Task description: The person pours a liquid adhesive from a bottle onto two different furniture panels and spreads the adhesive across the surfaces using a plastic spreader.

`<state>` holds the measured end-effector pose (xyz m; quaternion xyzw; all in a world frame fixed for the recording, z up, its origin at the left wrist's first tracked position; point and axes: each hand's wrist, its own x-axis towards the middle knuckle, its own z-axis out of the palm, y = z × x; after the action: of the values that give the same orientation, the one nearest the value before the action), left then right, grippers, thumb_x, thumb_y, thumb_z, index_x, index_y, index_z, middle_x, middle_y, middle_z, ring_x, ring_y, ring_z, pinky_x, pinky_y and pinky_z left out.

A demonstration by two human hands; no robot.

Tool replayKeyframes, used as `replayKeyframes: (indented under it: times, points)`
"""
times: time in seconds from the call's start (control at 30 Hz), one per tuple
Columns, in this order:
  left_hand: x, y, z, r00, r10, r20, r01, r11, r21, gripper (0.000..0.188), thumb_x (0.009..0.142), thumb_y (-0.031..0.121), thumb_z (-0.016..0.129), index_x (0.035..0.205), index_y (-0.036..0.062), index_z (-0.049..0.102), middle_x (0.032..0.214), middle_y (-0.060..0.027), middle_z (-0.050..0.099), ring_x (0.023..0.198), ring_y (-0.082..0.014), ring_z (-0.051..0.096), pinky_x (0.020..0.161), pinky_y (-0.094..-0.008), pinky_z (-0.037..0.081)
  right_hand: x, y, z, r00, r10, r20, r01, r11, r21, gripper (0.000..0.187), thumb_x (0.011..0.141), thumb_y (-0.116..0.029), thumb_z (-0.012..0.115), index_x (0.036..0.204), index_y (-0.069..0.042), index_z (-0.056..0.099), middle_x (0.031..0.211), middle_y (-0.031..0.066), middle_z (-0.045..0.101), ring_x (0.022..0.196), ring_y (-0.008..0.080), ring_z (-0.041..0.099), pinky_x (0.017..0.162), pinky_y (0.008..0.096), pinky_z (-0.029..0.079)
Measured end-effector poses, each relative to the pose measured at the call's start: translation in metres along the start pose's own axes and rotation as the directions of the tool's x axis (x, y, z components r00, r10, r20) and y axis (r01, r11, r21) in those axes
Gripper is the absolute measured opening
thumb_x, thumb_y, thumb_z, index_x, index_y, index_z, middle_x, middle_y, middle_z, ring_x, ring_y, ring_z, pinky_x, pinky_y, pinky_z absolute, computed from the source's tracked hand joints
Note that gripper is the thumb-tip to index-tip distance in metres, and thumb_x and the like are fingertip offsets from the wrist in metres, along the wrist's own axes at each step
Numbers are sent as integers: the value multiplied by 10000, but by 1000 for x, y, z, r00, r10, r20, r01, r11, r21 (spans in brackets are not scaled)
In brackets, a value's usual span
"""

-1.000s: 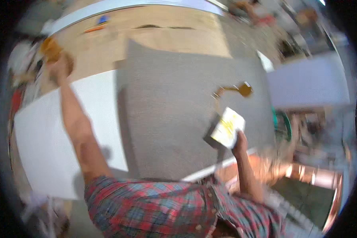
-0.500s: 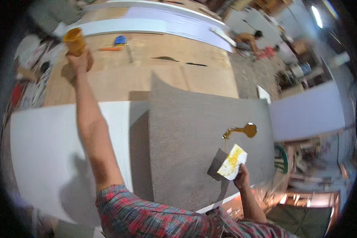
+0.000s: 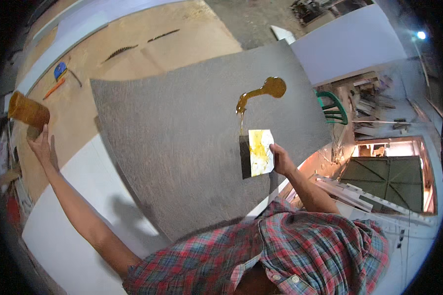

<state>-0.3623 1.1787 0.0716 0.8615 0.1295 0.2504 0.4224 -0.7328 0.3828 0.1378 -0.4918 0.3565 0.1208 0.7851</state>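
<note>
My right hand [image 3: 280,160] grips a flat white rectangular piece [image 3: 261,153], smeared with yellow, by its right edge, above a grey sheet [image 3: 182,132]. Beyond it, a pool of glossy amber-brown liquid [image 3: 274,87] lies on the sheet, with a trail running left and down toward the white piece. Far to the left, my left arm is stretched out. My left hand [image 3: 43,147] is beside an amber-brown stained cylindrical container [image 3: 30,111] on the plywood, its fingers apart, one fingertip at the container's lower edge.
A blue tape measure [image 3: 60,71] and an orange-handled tool [image 3: 54,88] lie on the plywood [image 3: 147,54], with two dark thin strips farther right. A white panel [image 3: 88,196] lies left of the grey sheet. A green chair [image 3: 333,108] stands beyond the sheet's right edge.
The view has swung to the right and tilted. My left hand has loosened from around the container. My right hand still holds the yellow-smeared white piece.
</note>
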Motion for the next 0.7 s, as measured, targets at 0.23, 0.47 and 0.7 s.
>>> replayKeyframes:
  times: [0.23, 0.47, 0.7]
  points:
    - [-348, 261, -89, 703, -130, 699, 259, 962, -81, 753, 874, 333, 720, 1457, 22, 361, 1456, -184, 418, 1327, -293, 436, 1088, -413, 388, 11, -11, -29, 977, 42, 210, -14, 991, -133, 482, 936, -309, 565, 1267, 41, 535, 1202, 166, 645, 1065, 254, 664, 930, 414, 539]
    - [-451, 270, -88, 864, -399, 306, 284, 890, 357, 647, 826, 230, 757, 1335, -33, 457, 1278, -229, 518, 1230, -382, 493, 1041, -461, 408, 18, 1, -32, 948, 13, 317, 30, 991, -129, 468, 978, -312, 537, 1330, -7, 497, 1238, 106, 640, 1091, 243, 648, 958, 407, 516]
    - [-523, 223, -60, 897, -437, 65, 336, 770, 542, 621, 889, 332, 671, 1328, -70, 495, 1328, -267, 523, 1259, -406, 485, 1059, -505, 377, 20, 14, -41, 977, -23, 213, 63, 982, -179, 405, 954, -292, 546, 1229, 4, 572, 1193, 112, 640, 1029, 222, 649, 927, 389, 517]
